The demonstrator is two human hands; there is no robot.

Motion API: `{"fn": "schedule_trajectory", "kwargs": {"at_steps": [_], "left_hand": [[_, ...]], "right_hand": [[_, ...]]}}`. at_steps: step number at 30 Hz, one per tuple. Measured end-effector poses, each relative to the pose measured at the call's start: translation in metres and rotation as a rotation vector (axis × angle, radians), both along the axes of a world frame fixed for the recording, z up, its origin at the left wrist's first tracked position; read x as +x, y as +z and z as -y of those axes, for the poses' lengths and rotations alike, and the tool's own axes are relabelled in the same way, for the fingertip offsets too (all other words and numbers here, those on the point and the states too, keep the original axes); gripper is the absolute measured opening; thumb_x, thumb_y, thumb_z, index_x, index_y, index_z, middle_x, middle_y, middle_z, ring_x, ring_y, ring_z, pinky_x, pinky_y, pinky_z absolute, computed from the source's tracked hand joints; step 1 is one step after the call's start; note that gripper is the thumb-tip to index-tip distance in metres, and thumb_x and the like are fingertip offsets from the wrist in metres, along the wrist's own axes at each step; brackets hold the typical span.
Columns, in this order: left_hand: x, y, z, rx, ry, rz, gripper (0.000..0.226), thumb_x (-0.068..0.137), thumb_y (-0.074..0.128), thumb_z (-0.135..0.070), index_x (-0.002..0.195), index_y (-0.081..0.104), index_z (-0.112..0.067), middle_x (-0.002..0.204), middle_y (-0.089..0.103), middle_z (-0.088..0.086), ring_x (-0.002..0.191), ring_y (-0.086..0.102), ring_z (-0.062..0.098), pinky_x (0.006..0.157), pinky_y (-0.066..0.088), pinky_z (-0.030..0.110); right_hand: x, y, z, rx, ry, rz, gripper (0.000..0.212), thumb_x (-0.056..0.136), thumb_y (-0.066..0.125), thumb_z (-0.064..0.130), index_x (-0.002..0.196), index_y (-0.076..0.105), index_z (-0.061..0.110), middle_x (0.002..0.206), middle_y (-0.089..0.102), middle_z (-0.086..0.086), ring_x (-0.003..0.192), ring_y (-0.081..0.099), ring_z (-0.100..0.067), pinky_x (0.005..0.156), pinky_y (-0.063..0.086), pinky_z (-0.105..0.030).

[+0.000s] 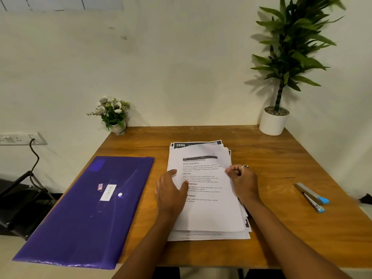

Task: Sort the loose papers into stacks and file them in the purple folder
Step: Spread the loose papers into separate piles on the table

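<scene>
At the centre of the frame, a stack of loose papers [207, 208] lies on the wooden worktop [281, 218], its sheets slightly fanned so that lower edges show at the top, right and bottom. Both hands rest on this stack. The left hand [171, 193] lies flat on the stack's left edge, with the fingers extended and relaxed and the thumb on the printed top sheet [201, 152]. The right hand [242, 182] sits at the right edge, with its fingers curled and pinching the margin of the top sheet; a ring shows on one finger. The purple folder [88, 210] lies closed in the lower left of the frame, just beside the left hand but apart from the papers, and overhangs the worktop's left edge. A stapler [312, 197] lies at the right, well apart from the right hand. A potted plant [274, 122] stands at the upper right corner of the worktop and a small flower vase [114, 115] at its upper left corner.
</scene>
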State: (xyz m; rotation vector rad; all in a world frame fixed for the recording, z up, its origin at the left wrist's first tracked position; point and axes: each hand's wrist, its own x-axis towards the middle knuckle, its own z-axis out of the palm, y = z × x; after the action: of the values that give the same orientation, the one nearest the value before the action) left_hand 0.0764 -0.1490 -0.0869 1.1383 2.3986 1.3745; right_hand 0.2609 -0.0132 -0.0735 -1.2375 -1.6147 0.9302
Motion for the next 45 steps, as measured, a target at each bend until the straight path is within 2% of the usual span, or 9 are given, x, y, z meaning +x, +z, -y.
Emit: {"fn": "schedule_trajectory", "kwargs": {"at_steps": [4, 8, 12, 17, 22, 25, 29, 36, 45], "left_hand": [[-0.004, -0.001, 0.0, 0.087, -0.014, 0.168, 0.051, 0.092, 0.072, -0.033, 0.137, 0.05, -0.027, 0.139, 0.056, -0.008, 0.131, 0.05, 0.015, 0.109, 0.047, 0.046], [-0.014, 0.005, 0.002, 0.254, -0.05, 0.444, 0.047, 0.094, 0.069, -0.014, 0.138, 0.052, -0.02, 0.128, 0.065, -0.006, 0.12, 0.061, 0.012, 0.084, 0.055, 0.016], [-0.027, 0.001, 0.007, 0.307, -0.087, 0.521, 0.054, 0.092, 0.07, -0.006, 0.141, 0.052, -0.02, 0.129, 0.064, -0.009, 0.122, 0.06, 0.01, 0.105, 0.051, 0.037], [-0.021, 0.004, 0.01, 0.24, -0.124, 0.431, 0.058, 0.093, 0.069, -0.008, 0.145, 0.048, -0.021, 0.134, 0.062, -0.009, 0.126, 0.056, 0.006, 0.11, 0.046, 0.033], [-0.016, 0.008, 0.013, 0.236, -0.122, 0.402, 0.055, 0.093, 0.07, -0.011, 0.143, 0.05, -0.021, 0.134, 0.061, -0.009, 0.127, 0.057, 0.008, 0.104, 0.047, 0.024], [-0.014, 0.012, 0.016, 0.264, -0.121, 0.419, 0.049, 0.094, 0.071, -0.023, 0.14, 0.055, -0.022, 0.129, 0.064, -0.013, 0.121, 0.06, 0.005, 0.107, 0.048, 0.031], [-0.005, 0.025, 0.028, 0.307, -0.207, 0.446, 0.041, 0.088, 0.069, -0.046, 0.123, 0.066, -0.026, 0.115, 0.071, -0.016, 0.111, 0.065, 0.001, 0.092, 0.054, 0.019], [0.003, 0.022, 0.03, 0.119, -0.514, 0.456, 0.028, 0.097, 0.067, -0.021, 0.124, 0.069, -0.015, 0.118, 0.075, -0.004, 0.108, 0.072, 0.018, 0.091, 0.059, 0.048], [0.001, 0.024, 0.03, 0.072, -0.523, 0.433, 0.018, 0.098, 0.066, -0.021, 0.112, 0.072, -0.011, 0.109, 0.077, -0.001, 0.101, 0.074, 0.018, 0.086, 0.061, 0.044]], "right_hand": [[0.002, -0.002, -0.002, 0.001, -0.004, -0.015, 0.007, 0.093, 0.073, 0.019, 0.094, 0.071, 0.012, 0.084, 0.071, 0.003, 0.074, 0.066, -0.009, 0.06, 0.048, -0.018], [0.005, 0.001, -0.002, -0.004, -0.031, -0.079, 0.007, 0.094, 0.072, 0.018, 0.092, 0.067, 0.014, 0.084, 0.07, 0.001, 0.073, 0.064, -0.011, 0.058, 0.047, -0.016], [0.007, 0.006, 0.0, -0.02, -0.042, -0.176, 0.01, 0.095, 0.071, 0.017, 0.091, 0.061, 0.019, 0.083, 0.069, 0.0, 0.072, 0.064, -0.013, 0.058, 0.049, -0.016], [0.008, 0.008, 0.001, -0.028, -0.024, -0.21, 0.011, 0.096, 0.068, 0.016, 0.088, 0.062, 0.021, 0.086, 0.068, -0.004, 0.073, 0.061, -0.015, 0.061, 0.049, -0.021], [0.016, 0.013, 0.003, -0.102, -0.096, -0.336, 0.008, 0.101, 0.061, 0.016, 0.1, 0.058, 0.009, 0.088, 0.066, -0.002, 0.078, 0.061, -0.016, 0.063, 0.05, -0.018], [0.028, 0.02, 0.004, -0.208, -0.089, -0.417, 0.003, 0.102, 0.059, 0.014, 0.104, 0.057, 0.013, 0.095, 0.07, 0.0, 0.086, 0.066, -0.017, 0.07, 0.052, -0.025], [0.047, 0.026, 0.015, -0.366, 0.022, -0.422, 0.019, 0.101, 0.058, 0.009, 0.117, 0.058, 0.019, 0.104, 0.074, 0.002, 0.094, 0.073, -0.017, 0.074, 0.057, -0.031], [0.07, 0.02, 0.051, -0.422, 0.146, -0.275, 0.052, 0.091, 0.073, 0.007, 0.132, 0.051, 0.029, 0.113, 0.075, 0.005, 0.097, 0.075, -0.019, 0.079, 0.063, -0.043], [0.071, 0.024, 0.048, -0.466, 0.244, -0.336, 0.044, 0.083, 0.079, 0.005, 0.123, 0.062, 0.004, 0.113, 0.076, -0.008, 0.096, 0.076, -0.026, 0.072, 0.063, -0.035]]}}
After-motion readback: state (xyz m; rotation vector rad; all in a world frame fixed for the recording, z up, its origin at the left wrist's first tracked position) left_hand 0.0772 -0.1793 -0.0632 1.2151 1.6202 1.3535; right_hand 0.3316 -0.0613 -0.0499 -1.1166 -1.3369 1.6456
